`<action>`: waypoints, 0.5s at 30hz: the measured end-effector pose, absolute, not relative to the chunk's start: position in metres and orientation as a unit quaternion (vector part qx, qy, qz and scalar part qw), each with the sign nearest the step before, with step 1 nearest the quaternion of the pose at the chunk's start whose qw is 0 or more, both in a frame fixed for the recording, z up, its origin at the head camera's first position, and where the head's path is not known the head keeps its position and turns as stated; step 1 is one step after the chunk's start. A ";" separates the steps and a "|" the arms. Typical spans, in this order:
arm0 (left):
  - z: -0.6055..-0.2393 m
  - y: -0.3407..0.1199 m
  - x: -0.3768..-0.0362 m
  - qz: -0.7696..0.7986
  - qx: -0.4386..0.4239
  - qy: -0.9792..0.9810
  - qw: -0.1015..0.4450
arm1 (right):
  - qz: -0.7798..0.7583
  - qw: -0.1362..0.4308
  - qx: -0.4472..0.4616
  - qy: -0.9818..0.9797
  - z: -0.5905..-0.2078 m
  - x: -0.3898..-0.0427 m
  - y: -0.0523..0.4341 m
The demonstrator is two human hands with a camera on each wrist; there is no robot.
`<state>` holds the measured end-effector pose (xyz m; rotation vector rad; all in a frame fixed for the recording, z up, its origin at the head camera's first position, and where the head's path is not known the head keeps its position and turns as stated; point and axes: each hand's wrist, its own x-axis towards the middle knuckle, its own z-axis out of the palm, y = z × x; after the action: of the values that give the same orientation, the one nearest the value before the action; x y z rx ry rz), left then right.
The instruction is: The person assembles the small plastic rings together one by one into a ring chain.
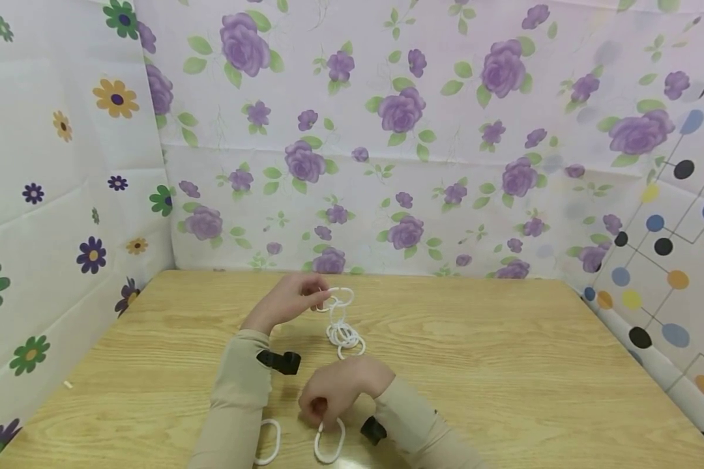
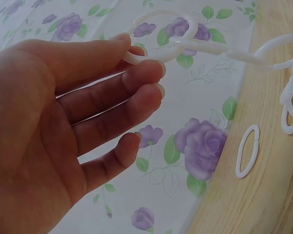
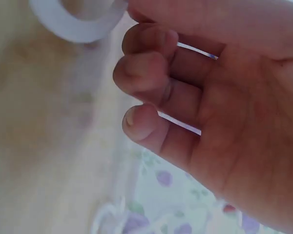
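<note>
While left hand (image 1: 290, 298) pinches ring chain (image 1: 341, 324) (white), right hand (image 1: 334, 391) grips a loose ring (image 1: 329, 443).

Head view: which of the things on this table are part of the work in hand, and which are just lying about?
In hand:
- chain of white rings, top ring pinched by the left hand
- single white ring, gripped by the right hand

Lying about:
- loose white ring by the left sleeve, untouched
- small pale scrap near the wooden table left edge

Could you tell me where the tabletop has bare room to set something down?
The wooden table is bare right of the ring chain, and left of the left hand. It is crowded near the right hand, with two loose rings.
</note>
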<state>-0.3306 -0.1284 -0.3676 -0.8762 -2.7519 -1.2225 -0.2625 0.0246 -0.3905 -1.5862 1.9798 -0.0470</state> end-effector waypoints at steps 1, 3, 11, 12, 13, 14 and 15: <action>-0.367 -0.129 -0.331 -0.391 -0.279 -0.877 0.003 | -0.030 0.285 -0.597 0.750 -0.389 -0.265 0.028; -0.367 -0.129 -0.331 -0.391 -0.279 -0.877 0.002 | -0.061 0.268 -0.592 0.758 -0.387 -0.270 0.036; -0.368 -0.128 -0.333 -0.392 -0.281 -0.876 0.000 | -0.143 0.230 -0.543 0.795 -0.373 -0.281 0.063; -0.368 -0.128 -0.333 -0.392 -0.280 -0.876 0.000 | -0.155 0.233 -0.534 0.798 -0.372 -0.282 0.066; -0.369 -0.128 -0.333 -0.392 -0.281 -0.876 0.000 | -0.167 0.231 -0.526 0.801 -0.370 -0.283 0.069; -0.369 -0.128 -0.333 -0.392 -0.281 -0.876 0.001 | -0.178 0.227 -0.520 0.804 -0.369 -0.285 0.073; -0.369 -0.128 -0.333 -0.391 -0.281 -0.876 0.001 | -0.187 0.221 -0.515 0.807 -0.367 -0.286 0.076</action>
<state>-0.3330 -0.1279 -0.3689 -0.8807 -2.7516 -1.2287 -0.2859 0.0756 -0.3672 -1.4226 2.2315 -0.5174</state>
